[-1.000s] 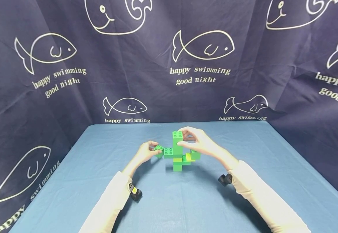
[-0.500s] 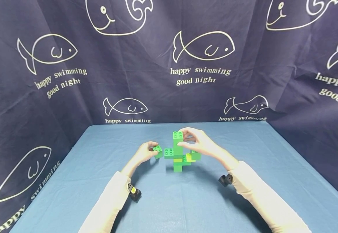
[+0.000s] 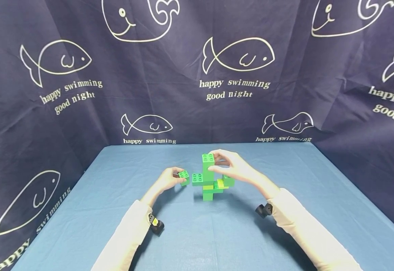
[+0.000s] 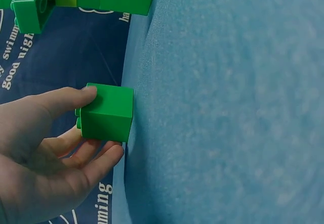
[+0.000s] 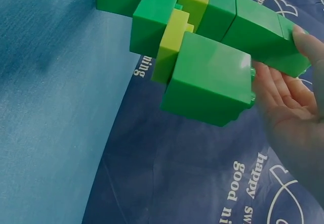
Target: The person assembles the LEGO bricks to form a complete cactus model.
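A single green toy brick (image 3: 184,175) with studs on top is pinched between the thumb and fingers of my left hand (image 3: 168,179). In the left wrist view that brick (image 4: 107,114) is close to the blue cloth. To its right in the head view stands a tower of green and yellow-green toy bricks (image 3: 208,174), apart from the loose brick. My right hand (image 3: 232,165) holds the tower's upper part from the right, thumb in front. A side arm of the tower carries a larger green brick (image 5: 210,77), seen below the right hand (image 5: 291,97) in the right wrist view.
A blue cloth (image 3: 197,233) covers the table. Dark fabric (image 3: 183,94) with white fish drawings hangs behind it and along both sides. A black wrist camera (image 3: 157,226) is strapped to the left wrist, another camera (image 3: 263,210) to the right.
My left hand has turned the loose brick and drawn it slightly left, widening the gap to the tower. The right hand keeps its hold on the tower, hardly moving.
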A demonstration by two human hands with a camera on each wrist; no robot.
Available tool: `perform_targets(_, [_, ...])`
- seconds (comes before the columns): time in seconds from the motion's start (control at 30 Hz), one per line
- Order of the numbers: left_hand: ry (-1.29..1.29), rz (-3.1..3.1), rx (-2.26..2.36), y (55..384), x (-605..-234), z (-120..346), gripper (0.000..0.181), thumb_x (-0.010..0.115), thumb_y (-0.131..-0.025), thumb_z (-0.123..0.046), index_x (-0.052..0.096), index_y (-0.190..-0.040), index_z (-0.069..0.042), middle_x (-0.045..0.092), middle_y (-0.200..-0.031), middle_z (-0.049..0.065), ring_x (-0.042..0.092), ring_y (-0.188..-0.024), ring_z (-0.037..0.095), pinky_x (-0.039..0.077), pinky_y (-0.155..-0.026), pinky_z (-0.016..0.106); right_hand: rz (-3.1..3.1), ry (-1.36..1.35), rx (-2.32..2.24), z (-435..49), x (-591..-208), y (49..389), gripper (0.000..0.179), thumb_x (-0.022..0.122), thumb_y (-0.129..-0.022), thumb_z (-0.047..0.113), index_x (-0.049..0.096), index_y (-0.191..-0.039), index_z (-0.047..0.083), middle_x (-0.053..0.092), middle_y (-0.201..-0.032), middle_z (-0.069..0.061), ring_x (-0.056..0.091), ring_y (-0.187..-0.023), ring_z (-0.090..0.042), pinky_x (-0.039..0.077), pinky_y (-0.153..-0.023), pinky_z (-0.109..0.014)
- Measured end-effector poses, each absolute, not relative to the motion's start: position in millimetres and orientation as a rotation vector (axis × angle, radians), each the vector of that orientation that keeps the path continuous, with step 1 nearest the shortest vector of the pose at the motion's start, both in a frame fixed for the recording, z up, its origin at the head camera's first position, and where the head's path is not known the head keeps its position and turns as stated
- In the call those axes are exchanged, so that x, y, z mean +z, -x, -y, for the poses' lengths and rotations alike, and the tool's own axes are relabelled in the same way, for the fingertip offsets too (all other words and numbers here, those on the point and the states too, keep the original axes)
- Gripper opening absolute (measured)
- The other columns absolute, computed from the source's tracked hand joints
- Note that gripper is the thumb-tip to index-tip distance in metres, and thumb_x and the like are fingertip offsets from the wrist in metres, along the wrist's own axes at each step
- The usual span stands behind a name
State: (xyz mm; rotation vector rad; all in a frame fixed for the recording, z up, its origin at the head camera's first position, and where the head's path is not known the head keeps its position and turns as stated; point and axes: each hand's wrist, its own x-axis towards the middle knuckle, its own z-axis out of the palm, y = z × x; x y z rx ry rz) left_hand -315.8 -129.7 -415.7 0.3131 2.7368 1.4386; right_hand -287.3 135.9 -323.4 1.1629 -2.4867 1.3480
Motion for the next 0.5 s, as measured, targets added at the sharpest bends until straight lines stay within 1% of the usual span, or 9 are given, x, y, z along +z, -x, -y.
perform_targets(0.17, [-0.312,-2.731,1.430,315.9,-417.2,129.9,0.048,0.076,-0.076,-0.012,0.059,-0.118,0.003,0.066,-0.103,0.014,0.065,-0.093,0.026,0.054,-0.078,0.033,2.485,-1.160,1.284,-136.9,-322.6,286.7,0.040,0.071,-0.083,0.018,0.058,-0.119,0.007,0.066,-0.105,-0.005,0.063,-0.098,-0.018,0.050,-0.095,-0.033])
perform_targets(0.5, [-0.336,-2.700,1.464,316.0,-417.5,130.0,0.042,0.075,-0.077,-0.009,0.061,-0.114,0.003,0.067,-0.098,0.014,0.065,-0.093,0.028,0.054,-0.079,0.033,2.541,-1.098,1.312,-137.9,-324.5,283.8,0.034,0.070,-0.084,0.018,0.061,-0.115,0.007,0.066,-0.099,-0.006,0.063,-0.095,-0.018,0.051,-0.093,-0.030])
